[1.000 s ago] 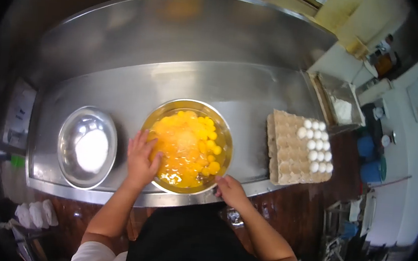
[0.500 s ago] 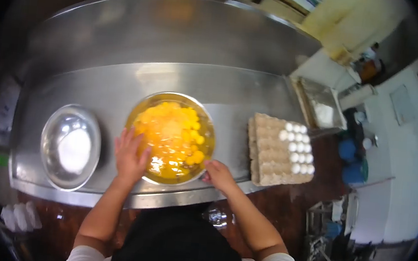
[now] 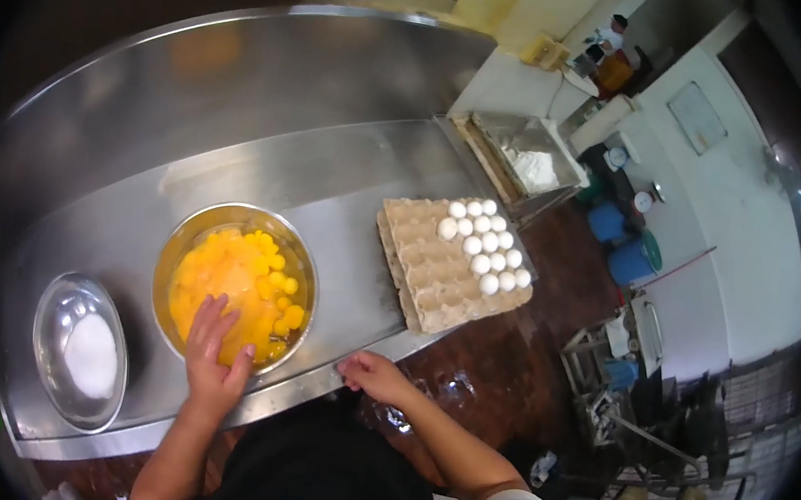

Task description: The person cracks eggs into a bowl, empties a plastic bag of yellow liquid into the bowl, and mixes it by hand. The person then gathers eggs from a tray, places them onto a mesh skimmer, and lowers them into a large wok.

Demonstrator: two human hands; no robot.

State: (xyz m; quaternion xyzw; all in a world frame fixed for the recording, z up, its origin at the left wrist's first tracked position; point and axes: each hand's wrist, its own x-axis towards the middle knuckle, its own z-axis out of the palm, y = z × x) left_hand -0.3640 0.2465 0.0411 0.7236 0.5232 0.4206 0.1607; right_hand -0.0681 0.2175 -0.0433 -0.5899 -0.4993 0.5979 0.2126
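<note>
A round metal bowl [image 3: 307,256] holds cracked eggs [image 3: 227,273], with several whole yolks toward its right side. Over the bowl's lower left part is my left hand [image 3: 215,353], fingers spread; whether the fingertips touch the egg I cannot tell. My right hand [image 3: 368,376] is closed at the counter's front edge, right of the bowl and apart from it; what it holds, if anything, is hidden. To the right, a cardboard egg tray [image 3: 428,262] carries several white eggs [image 3: 484,243] in its right part. At the left, an oval metal bowl [image 3: 61,316] contains white granules [image 3: 91,356].
The metal counter [image 3: 360,166] has a raised back wall. Beyond its right end stands a bin with white powder [image 3: 533,169]. Blue containers [image 3: 630,261] and a metal stand [image 3: 600,363] are on the right. A person [image 3: 610,38] is far off at the upper right.
The view has swung to the right, so the bowls and tray appear further left. My right hand has come away from the round bowl's rim. My left hand has shifted over the egg.
</note>
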